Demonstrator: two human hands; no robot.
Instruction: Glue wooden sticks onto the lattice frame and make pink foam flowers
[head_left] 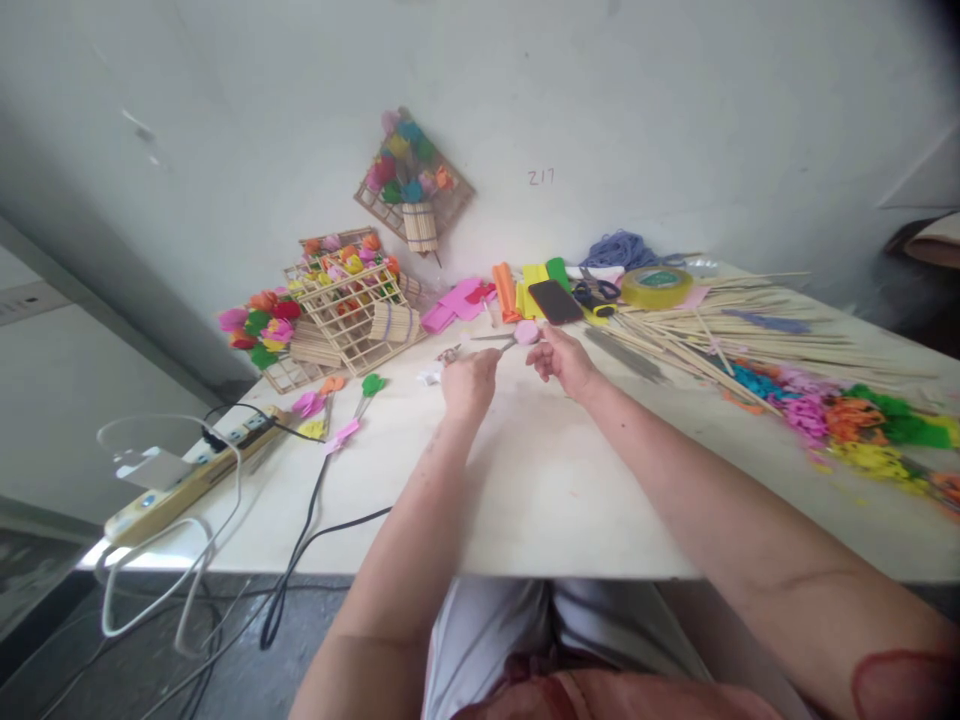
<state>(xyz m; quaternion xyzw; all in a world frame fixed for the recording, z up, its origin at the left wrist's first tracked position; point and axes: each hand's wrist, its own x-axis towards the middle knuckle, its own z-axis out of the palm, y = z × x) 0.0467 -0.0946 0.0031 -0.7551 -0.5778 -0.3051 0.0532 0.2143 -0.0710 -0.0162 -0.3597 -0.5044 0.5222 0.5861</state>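
Note:
My left hand point(470, 385) is closed, its fingertips pinching a thin grey stem with a pink paper flower point(527, 332) at its far end. Beside that flower is my right hand point(561, 362), fingers apart and partly curled, one fingertip close to the petals; whether it touches them I cannot tell. Just beyond my left hand lie a small white scrap point(429, 378) and a little object point(448, 353) too blurred to name. Several finished paper flowers on stems, among them a green one point(373, 384) and an orange one point(331, 384), rest on the table to the left.
Flower-filled stick lattices point(352, 320) lean at the back left; another hangs on the wall point(480, 60). Crepe paper rolls point(504, 292), a phone point(555, 301), scissors point(596, 290) and tape point(657, 288) lie behind. Sticks point(750, 325) and coloured paper pieces point(855, 418) spread right; a power strip point(187, 485) sits left.

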